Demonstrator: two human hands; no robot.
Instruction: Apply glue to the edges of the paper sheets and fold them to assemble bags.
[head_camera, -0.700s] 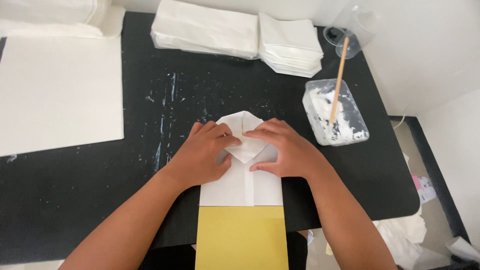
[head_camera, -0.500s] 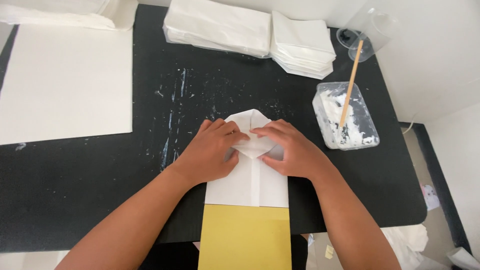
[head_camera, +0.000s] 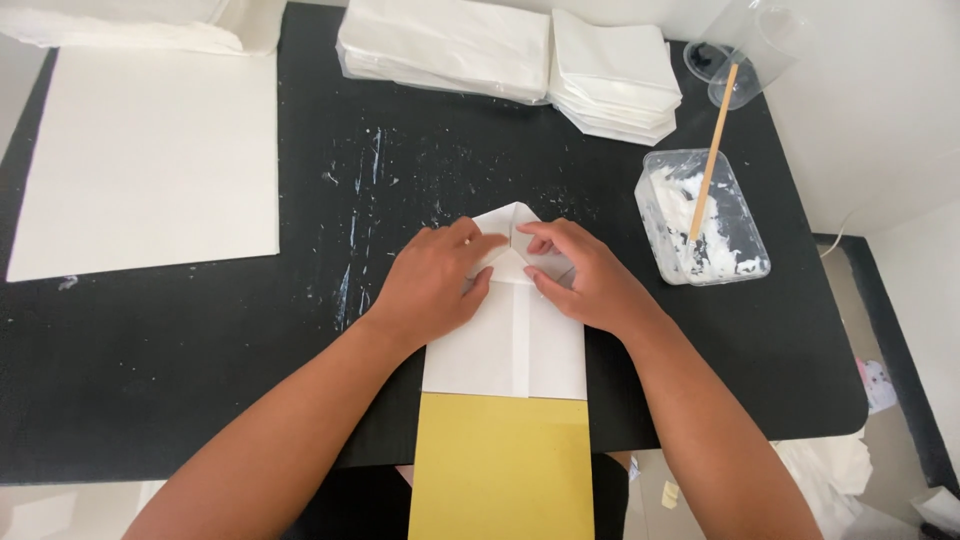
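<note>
A white paper bag (head_camera: 505, 345) lies flat on the black table (head_camera: 200, 380), its far end folded into a pointed flap. My left hand (head_camera: 437, 283) presses on the left side of that flap, fingers spread flat. My right hand (head_camera: 583, 275) presses the right side, fingertips meeting the left hand's near the centre seam. The bag's near end rests on a yellow sheet (head_camera: 500, 470) that overhangs the table's front edge.
A clear plastic tub of white paste (head_camera: 712, 220) with a wooden stick (head_camera: 711, 165) stands to the right. Stacks of white folded paper bags (head_camera: 450, 45) (head_camera: 615, 75) lie at the back. A large white sheet (head_camera: 150, 160) covers the left. A clear cup (head_camera: 745, 50) lies at back right.
Both hands have shifted slightly on the folded flap, flattening it; the left fingers now reach further toward the centre seam. The view has tilted a little.
</note>
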